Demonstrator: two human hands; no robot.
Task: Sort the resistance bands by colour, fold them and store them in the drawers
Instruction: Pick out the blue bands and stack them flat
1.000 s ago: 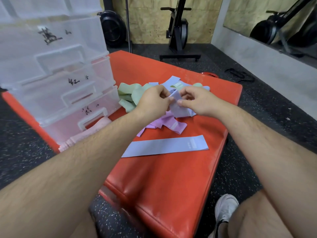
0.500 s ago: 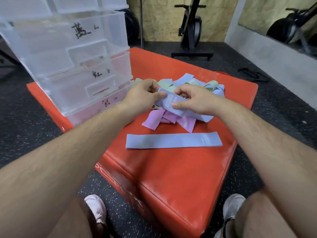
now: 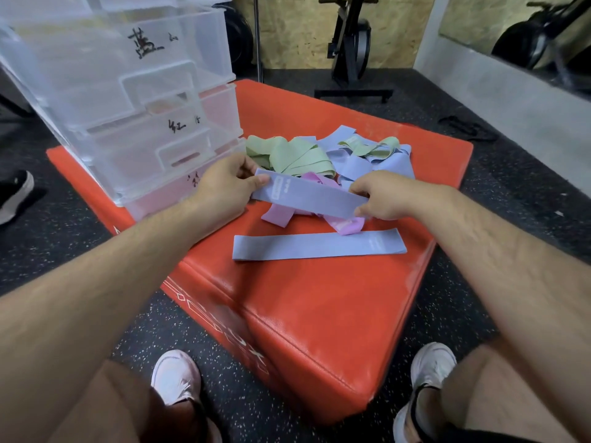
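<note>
- Left grip [image 3: 224, 183] pinches one end of a blue band [image 3: 307, 198], thumb on top. The right grip [image 3: 387, 196] pinches the other end, so the band spans flat between them.
- That band is held just above the pile, over the pink bands [image 3: 278, 215], with its printed label near the left grip.
- A second blue band [image 3: 319, 246] lies flat on the red box [image 3: 319, 314], on the person's side of the pile. One pink end overlaps its far edge.
- Green bands [image 3: 294, 156] lie tangled at the pile's far left. More blue ones [image 3: 367, 161] lie at its far right, with green strips across them.
- Clear drawers [image 3: 128, 91] stand stacked on the box's left part, just beside the pile. Their fronts carry handwritten marks, and pink shows through the lowest.
- Two white shoes [image 3: 176, 375] rest on the dark speckled floor [image 3: 64, 235], one on either side of the box's near corner.
- An exercise machine [image 3: 351, 43] stands by the plywood wall beyond.
</note>
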